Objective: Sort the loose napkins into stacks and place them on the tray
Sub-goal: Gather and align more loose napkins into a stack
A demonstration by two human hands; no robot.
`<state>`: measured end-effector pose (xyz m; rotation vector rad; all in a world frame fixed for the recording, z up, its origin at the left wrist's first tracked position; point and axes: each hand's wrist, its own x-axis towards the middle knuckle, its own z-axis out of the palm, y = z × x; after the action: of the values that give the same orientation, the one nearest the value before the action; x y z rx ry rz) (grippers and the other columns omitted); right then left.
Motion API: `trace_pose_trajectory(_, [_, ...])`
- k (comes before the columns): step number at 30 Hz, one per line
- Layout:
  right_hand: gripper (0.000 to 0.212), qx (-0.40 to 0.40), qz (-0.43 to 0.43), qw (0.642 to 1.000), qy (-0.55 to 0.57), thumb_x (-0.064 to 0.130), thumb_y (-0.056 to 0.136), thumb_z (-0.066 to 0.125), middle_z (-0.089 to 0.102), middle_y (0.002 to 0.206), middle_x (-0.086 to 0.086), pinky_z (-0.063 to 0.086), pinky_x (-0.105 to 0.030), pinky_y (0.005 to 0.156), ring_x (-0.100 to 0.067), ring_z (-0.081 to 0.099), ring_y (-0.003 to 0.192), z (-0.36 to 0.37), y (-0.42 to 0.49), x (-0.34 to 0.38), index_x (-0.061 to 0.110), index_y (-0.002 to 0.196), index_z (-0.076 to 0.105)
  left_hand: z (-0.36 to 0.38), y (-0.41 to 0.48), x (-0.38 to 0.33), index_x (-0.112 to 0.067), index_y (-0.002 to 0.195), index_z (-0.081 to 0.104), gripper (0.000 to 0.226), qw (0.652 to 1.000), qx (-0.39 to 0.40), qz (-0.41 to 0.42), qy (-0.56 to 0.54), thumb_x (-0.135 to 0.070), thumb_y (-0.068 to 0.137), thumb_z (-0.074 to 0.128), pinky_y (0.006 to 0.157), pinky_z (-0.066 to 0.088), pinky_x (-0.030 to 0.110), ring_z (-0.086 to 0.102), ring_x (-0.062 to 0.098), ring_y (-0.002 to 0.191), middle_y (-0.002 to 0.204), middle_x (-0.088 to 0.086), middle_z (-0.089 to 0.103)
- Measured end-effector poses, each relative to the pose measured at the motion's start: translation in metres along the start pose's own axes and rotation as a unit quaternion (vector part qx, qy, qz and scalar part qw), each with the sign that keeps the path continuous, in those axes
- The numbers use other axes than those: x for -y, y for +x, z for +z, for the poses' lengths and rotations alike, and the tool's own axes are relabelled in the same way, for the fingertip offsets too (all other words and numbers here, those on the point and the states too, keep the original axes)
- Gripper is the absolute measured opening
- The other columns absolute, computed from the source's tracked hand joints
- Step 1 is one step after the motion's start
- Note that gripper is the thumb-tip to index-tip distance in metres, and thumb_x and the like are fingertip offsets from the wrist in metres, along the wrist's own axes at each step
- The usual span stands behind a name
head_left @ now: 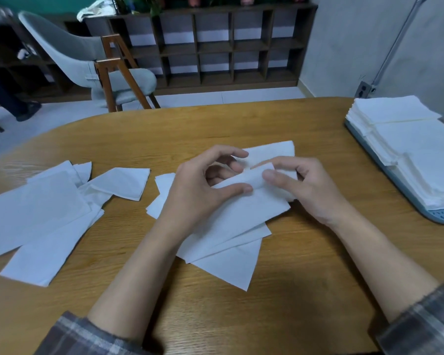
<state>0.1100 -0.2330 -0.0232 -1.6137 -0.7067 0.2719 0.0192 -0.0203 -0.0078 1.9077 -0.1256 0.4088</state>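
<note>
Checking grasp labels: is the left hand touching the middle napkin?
Touching. The head view shows the thumb of the left hand pressed on the fold of the napkin; the right hand pinches it.

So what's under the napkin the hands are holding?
More loose napkins lie fanned under the held napkin, on the wooden table. The left hand and right hand pinching it cover part of the pile, so how many lie there cannot be told.

Past your oval wooden table point(305, 290): a pale grey upholstered chair point(87, 60) on wooden legs, a dark cubby shelf unit point(215, 44) along the far wall, and a metal conduit point(395, 42) running down to an outlet box point(364, 90) at right.
</note>
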Motion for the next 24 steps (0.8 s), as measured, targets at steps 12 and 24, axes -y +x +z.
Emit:
trace_pose_trajectory(12, [0.032, -0.024, 0.016, 0.997, 0.073, 0.025, 0.086, 0.078, 0.078, 0.122, -0.005, 0.058, -0.040, 0.096, -0.025, 0.074, 0.112, 0.001, 0.001, -0.004, 0.018, 0.117, 0.075, -0.015, 0.003, -0.003, -0.025, 0.119, 0.074, 0.040, 0.996, -0.075, -0.052, 0.013, -0.018, 0.083, 0.090, 0.059, 0.051, 0.018, 0.065, 0.002, 0.064, 0.087, -0.006, 0.074])
trace_pose_trajectory(24, [0.040, -0.063, 0.002, 0.995, 0.072, 0.017, 0.095, 0.070, 0.071, 0.126, 0.005, 0.057, -0.035, 0.091, -0.016, 0.070, 0.111, 0.007, 0.002, 0.004, 0.029, 0.132, 0.067, -0.002, 0.002, 0.005, -0.035, 0.133, 0.063, 0.053, 0.988, -0.127, -0.050, 0.074, -0.037, 0.085, 0.087, 0.078, 0.056, 0.022, 0.064, 0.004, 0.103, 0.118, -0.008, 0.066])
